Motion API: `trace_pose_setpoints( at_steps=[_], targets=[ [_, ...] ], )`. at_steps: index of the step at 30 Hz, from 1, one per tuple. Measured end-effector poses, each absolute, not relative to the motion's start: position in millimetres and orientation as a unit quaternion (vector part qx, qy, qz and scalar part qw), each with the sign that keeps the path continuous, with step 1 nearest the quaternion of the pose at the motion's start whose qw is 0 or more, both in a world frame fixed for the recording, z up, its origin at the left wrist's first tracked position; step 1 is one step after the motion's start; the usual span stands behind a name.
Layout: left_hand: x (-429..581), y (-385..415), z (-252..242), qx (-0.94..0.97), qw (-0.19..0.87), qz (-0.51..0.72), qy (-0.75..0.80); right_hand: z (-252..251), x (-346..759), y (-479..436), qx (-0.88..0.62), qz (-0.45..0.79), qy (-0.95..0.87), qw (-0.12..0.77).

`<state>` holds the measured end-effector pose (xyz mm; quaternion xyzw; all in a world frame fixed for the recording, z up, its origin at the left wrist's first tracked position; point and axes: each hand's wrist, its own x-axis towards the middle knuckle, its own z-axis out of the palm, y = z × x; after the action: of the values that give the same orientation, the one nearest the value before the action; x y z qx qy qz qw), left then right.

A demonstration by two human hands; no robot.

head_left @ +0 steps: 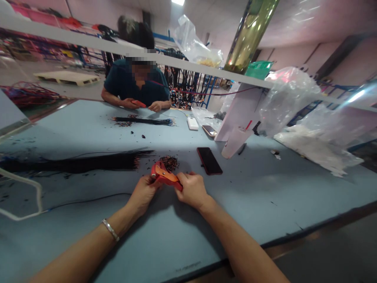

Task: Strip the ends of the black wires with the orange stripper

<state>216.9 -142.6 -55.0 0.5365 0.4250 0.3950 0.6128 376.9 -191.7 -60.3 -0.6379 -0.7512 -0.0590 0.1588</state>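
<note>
My right hand (193, 190) is wrapped round the handles of a red and orange wire stripper (166, 175). The tool's head points left, toward my left hand (143, 192). Closed fingers of my left hand pinch at that head; a thin black wire (97, 198) runs over the table into this hand, and its tip is hidden. Just beyond the stripper lies a pile of small cut bits (171, 162), dark and copper-coloured. A thick bundle of black wires (97, 162) stretches along the table to the left, its ends near the pile.
A dark phone (209, 160) lies right of the pile, with a plastic cup (237, 142) and straw behind it. Across the table (265, 196) a person (137, 82) holds a red tool by another wire bundle (144, 121). Plastic bags (318, 145) lie at right; a white frame (38, 196) stands left.
</note>
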Motion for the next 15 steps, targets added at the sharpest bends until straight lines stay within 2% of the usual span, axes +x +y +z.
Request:
trace_pose_setpoints(
  at_steps=[9,12,15],
  targets=[
    [216.4,-140.9,-61.8,0.554,0.602,0.413,0.4,-56.8,372.8,-191.5,-0.664,-0.029,-0.727,0.172],
    [213.1,-142.9,-55.9,0.591,0.547,0.415,0.422,-53.5,375.7,-191.5,-0.692,0.014,-0.678,0.246],
    [206.5,-142.0,-51.5,0.619,0.473,0.43,0.457,-52.3,383.2,-191.7,-0.684,0.169,-0.585,0.401]
  ],
)
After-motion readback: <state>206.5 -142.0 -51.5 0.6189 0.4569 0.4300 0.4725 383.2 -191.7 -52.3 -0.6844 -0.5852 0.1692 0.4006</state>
